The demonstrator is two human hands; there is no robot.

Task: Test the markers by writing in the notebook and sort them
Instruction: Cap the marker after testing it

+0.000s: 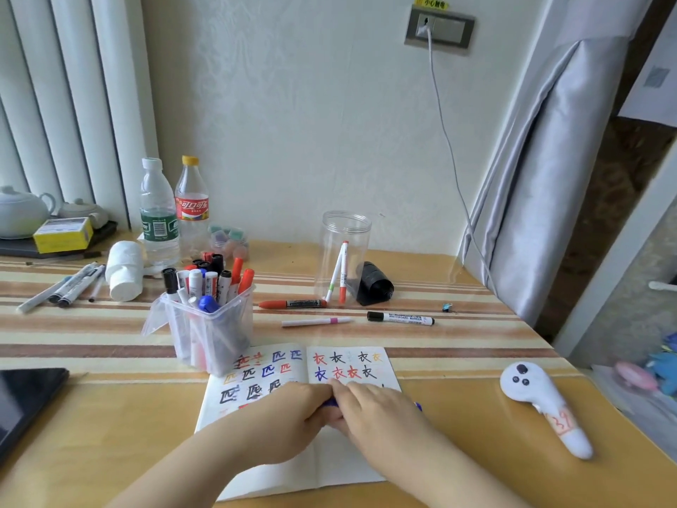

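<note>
So from the head camera, everything sits around the open notebook [293,390] lying flat on the tabletop [458,416]. Both hands meet right over its middle: the left hand [289,416] and right hand [373,408] are both curled round one blue marker [331,402], fingers pinching it from either side, only small bits of it poking out. The pages above the hands have characters in red, blue, black and orange. Touching the notebook's upper left corner is the clear tub [208,324] stuffed with markers. Beyond the notebook lie a pink-banded pen [317,321], a red marker [293,304] and a black whiteboard marker [401,319]. Further back stands a clear jar [344,258] with two pens leaning inside.
</note>
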